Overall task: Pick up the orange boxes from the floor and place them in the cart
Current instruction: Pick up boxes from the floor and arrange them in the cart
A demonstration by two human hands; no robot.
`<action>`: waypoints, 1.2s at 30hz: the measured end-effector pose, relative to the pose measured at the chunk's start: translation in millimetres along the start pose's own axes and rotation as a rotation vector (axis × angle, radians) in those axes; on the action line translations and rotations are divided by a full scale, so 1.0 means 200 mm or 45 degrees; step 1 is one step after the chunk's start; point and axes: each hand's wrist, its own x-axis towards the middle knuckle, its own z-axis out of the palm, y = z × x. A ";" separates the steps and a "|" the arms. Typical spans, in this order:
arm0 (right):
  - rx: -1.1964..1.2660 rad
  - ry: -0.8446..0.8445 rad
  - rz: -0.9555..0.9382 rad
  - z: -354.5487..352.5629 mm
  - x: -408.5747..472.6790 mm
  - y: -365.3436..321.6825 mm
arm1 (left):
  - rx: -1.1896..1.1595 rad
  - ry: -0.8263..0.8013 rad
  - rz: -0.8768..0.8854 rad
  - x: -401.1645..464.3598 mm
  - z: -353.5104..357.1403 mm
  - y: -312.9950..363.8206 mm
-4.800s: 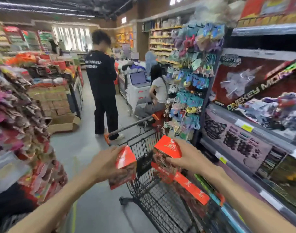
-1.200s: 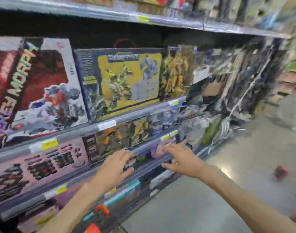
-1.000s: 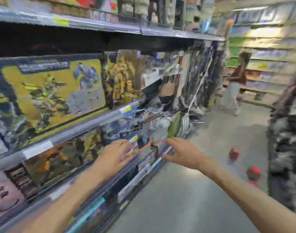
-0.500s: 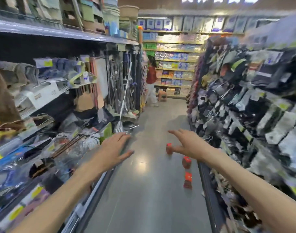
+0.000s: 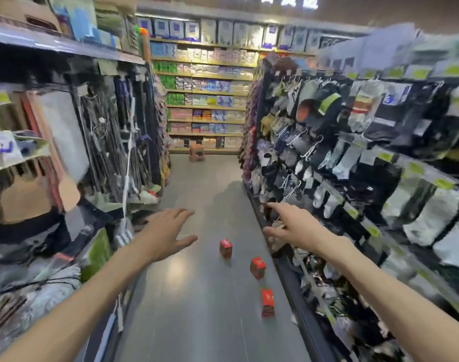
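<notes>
Shop aisle, grey floor (image 5: 197,309). Three orange boxes (image 5: 225,248) stand near its right edge, below our fingers. Left hand (image 5: 165,231) and right hand (image 5: 293,226) spread, empty.

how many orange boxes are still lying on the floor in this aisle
3. Far box mid-aisle; middle box further right; near box closest to the camera, by the right-hand shelving. More may lie out of view.

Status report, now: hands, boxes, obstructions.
Left hand and right hand open, empty. Three orange boxes on floor. Aisle path clear; cart out of view.
</notes>
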 end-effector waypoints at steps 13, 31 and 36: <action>0.094 -0.109 0.216 0.62 1.20 0.66 | -0.077 -0.147 0.164 1.45 0.79 -0.59; 0.082 -0.330 0.397 1.73 2.63 1.70 | -0.236 -0.480 0.322 3.28 2.14 -1.20; 0.097 -0.409 0.565 2.26 2.85 1.93 | -0.237 -0.647 0.424 3.68 2.73 -1.37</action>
